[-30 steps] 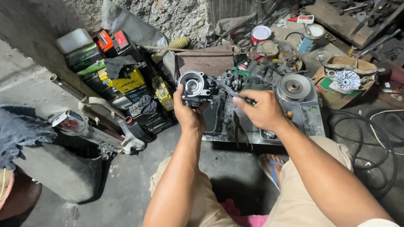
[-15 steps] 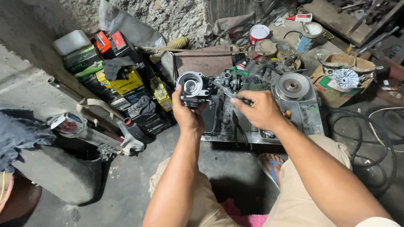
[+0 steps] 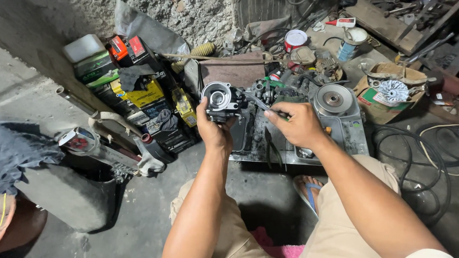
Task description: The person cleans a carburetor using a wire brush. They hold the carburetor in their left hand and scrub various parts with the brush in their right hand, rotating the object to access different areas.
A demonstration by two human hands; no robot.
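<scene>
My left hand [image 3: 213, 130] holds up a small metal carburettor [image 3: 219, 100] with its round opening facing me. Just to its right, my right hand [image 3: 297, 124] grips a thin dark tool [image 3: 254, 100] whose tip reaches to the carburettor's side. Both hands hover over a greasy metal tray [image 3: 353, 138] on the floor. Dark pliers [image 3: 274, 147] lie on the tray below my right hand, and a round metal pulley [image 3: 333, 99] sits at its far right. I sit on the floor, with my knees under my forearms.
Stacked batteries and boxes [image 3: 136, 91] stand at the left by the wall. A cardboard box with a finned disc [image 3: 392, 91] is at the right. Black cables [image 3: 434, 157] coil on the floor. A red tin [image 3: 294, 40] and several parts lie behind the tray.
Both hands and the carburettor have stayed almost where they were; the tool in my right hand shifted only slightly against the carburettor.
</scene>
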